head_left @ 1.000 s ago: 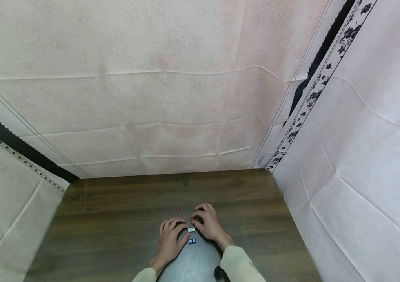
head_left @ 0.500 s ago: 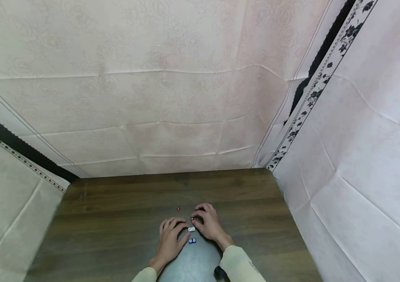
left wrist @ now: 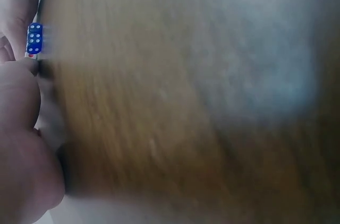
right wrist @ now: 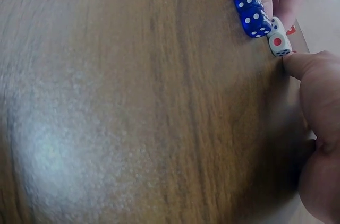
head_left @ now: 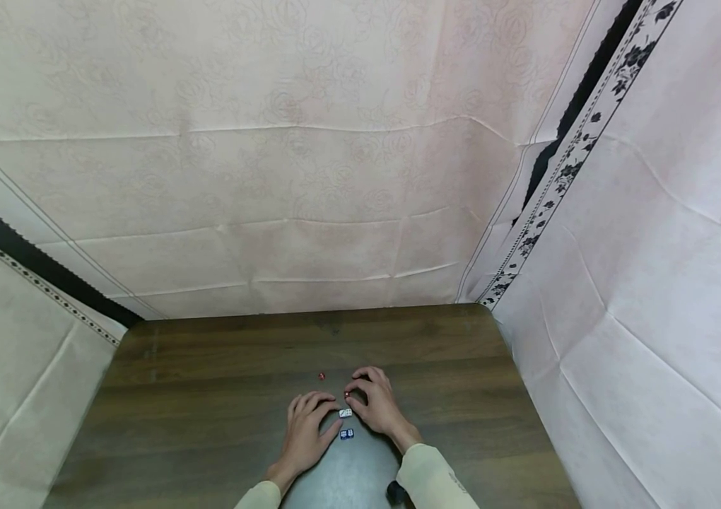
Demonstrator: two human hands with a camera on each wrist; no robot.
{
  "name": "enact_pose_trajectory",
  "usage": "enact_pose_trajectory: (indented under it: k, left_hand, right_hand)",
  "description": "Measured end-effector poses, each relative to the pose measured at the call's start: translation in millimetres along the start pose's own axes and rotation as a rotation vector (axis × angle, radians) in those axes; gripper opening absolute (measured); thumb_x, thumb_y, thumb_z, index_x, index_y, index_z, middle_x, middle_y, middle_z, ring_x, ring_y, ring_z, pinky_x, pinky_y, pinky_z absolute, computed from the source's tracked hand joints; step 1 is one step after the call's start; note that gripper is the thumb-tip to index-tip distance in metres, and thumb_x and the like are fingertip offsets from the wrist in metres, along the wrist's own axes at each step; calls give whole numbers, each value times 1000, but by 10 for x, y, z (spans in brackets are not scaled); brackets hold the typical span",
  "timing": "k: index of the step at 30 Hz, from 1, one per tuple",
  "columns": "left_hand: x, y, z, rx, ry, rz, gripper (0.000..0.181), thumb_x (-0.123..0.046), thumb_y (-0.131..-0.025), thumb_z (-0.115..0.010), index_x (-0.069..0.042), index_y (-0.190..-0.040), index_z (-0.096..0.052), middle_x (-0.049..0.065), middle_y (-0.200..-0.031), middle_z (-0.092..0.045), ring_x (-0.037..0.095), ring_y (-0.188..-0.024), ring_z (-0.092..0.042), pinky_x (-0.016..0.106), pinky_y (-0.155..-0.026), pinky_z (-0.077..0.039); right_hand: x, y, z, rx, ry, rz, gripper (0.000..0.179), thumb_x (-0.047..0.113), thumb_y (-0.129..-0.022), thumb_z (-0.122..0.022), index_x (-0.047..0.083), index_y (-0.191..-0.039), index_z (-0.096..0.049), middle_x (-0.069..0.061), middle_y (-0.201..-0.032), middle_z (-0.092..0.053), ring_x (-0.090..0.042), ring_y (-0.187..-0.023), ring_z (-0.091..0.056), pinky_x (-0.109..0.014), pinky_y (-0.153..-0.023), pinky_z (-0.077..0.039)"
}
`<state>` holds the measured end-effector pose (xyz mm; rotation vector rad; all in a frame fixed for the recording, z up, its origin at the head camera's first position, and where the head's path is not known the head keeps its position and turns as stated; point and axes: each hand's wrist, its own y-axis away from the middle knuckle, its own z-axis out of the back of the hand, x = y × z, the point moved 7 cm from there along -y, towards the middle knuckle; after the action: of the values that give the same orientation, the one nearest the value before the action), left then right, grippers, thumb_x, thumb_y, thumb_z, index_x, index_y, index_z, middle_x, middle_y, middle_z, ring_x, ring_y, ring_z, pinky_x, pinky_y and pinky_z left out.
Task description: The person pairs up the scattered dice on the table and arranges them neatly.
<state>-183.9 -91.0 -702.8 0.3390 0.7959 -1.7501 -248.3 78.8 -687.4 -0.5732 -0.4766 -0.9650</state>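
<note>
Glossy plastic is being shown by the blue dice [right wrist: 251, 13]; wood grain with a soft sheen, by the counter [right wrist: 133, 102].

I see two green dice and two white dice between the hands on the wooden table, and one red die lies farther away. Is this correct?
Not quite: the darker pair is blue, not green. The right wrist view shows the blue dice with white pips beside the white dice. The rest holds: they sit between the hands on the table, with the red die farther off.
</note>
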Motion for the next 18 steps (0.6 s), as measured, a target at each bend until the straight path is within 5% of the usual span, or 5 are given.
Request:
enact_pose_trajectory:
  k: [8, 18]
  left_hand:
    - [-9, 2, 96, -30, 89, -28, 27, -10, -93, -92, -13, -118, -83, 7, -128, -79, 35, -129, -68, 76, -116, -39]
    - [70, -42, 268, -174, 115, -25, 23, 0, -90, -91, -8, -110, -83, 6, -117, -80, 30, -119, -72, 54, -104, -53]
  right_hand:
    - [-8, 10, -9, 3, -7, -16, 9, 19, -104, -84, 19, -113, -83, -9, -140, -69, -34, -140, -58, -63, -120, -45]
    - [-8, 16, -25, 0, -37, -30, 10, 17, -103, -85, 18, -113, -83, -10, -142, -68, -35, -142, -57, -63, -120, -44]
